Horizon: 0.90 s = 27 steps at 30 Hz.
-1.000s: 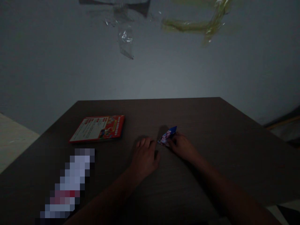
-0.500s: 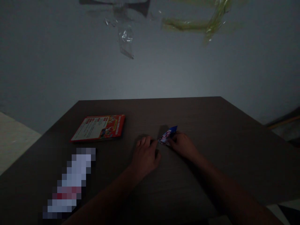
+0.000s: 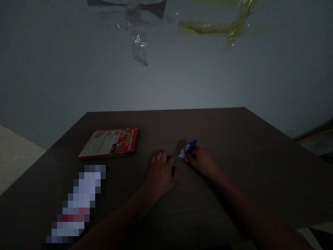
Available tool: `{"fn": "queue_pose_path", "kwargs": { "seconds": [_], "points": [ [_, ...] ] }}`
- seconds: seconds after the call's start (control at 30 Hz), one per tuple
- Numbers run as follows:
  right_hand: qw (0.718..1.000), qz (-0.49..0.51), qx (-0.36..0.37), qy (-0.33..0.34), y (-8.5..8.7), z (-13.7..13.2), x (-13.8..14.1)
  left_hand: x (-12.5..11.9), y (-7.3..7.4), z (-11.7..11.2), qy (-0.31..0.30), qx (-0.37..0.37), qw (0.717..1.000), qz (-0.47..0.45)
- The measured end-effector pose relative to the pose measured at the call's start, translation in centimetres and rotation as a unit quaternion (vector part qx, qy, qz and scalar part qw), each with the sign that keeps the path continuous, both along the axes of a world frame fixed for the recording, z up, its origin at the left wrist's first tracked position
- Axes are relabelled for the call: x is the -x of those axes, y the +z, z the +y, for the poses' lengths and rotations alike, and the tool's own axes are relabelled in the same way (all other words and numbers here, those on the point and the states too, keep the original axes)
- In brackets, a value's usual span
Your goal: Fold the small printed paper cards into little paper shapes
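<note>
A small folded piece of blue patterned paper (image 3: pixel 185 150), with white and pink snowflake-like shapes, stands near the middle of the table. My right hand (image 3: pixel 204 161) pinches its lower right side between thumb and fingers. On the left, my left hand (image 3: pixel 161 173) rests on the tabletop, thumb apart from the fingers. Its index fingertip touches or nearly touches the paper's narrow left tip. The underside of the paper is hidden, and dim light blurs its folds.
A red and white booklet or pack of paper (image 3: pixel 109 143) lies at the back left of the dark wooden table (image 3: pixel 208 125). Nearer, left of my forearm, is a pixelated long object (image 3: pixel 80 201). Behind the table rises a wall (image 3: pixel 166 83) with peeling tape (image 3: pixel 205 28).
Both hands and the folded paper stay in nearly the same place. Only a very slight shift of the view shows.
</note>
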State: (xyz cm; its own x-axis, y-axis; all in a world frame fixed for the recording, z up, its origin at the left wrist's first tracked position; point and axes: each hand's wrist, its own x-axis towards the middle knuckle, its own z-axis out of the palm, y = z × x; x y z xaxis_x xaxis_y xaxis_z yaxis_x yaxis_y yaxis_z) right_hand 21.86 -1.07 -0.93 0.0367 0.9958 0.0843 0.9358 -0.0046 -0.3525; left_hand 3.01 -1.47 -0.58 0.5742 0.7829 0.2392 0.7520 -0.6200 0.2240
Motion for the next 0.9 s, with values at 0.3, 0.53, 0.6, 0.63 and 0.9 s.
{"fn": "queue_pose_path", "kwargs": {
  "seconds": [0.3, 0.53, 0.6, 0.63, 0.9],
  "points": [
    [1.0, -0.013, -0.001, 0.009, 0.14, 0.01, -0.09, -0.2, -0.13, -0.07, 0.0, 0.003, 1.0, 0.007],
    [1.0, -0.004, -0.009, 0.005, -0.08, 0.04, -0.15, -0.13, 0.08, -0.12, -0.001, 0.001, 1.0, 0.006],
    [1.0, -0.009, -0.012, 0.007, -0.2, 0.09, -0.21, -0.12, 0.07, -0.13, -0.003, 0.001, 1.0, 0.007],
    [1.0, -0.011, -0.01, 0.009, -0.24, 0.1, -0.23, -0.13, 0.03, -0.12, -0.003, 0.001, 1.0, 0.008],
    [1.0, -0.013, 0.006, 0.002, 0.26, 0.02, -0.05, -0.26, -0.08, -0.04, 0.01, -0.005, 1.0, 0.019]
  ]
}}
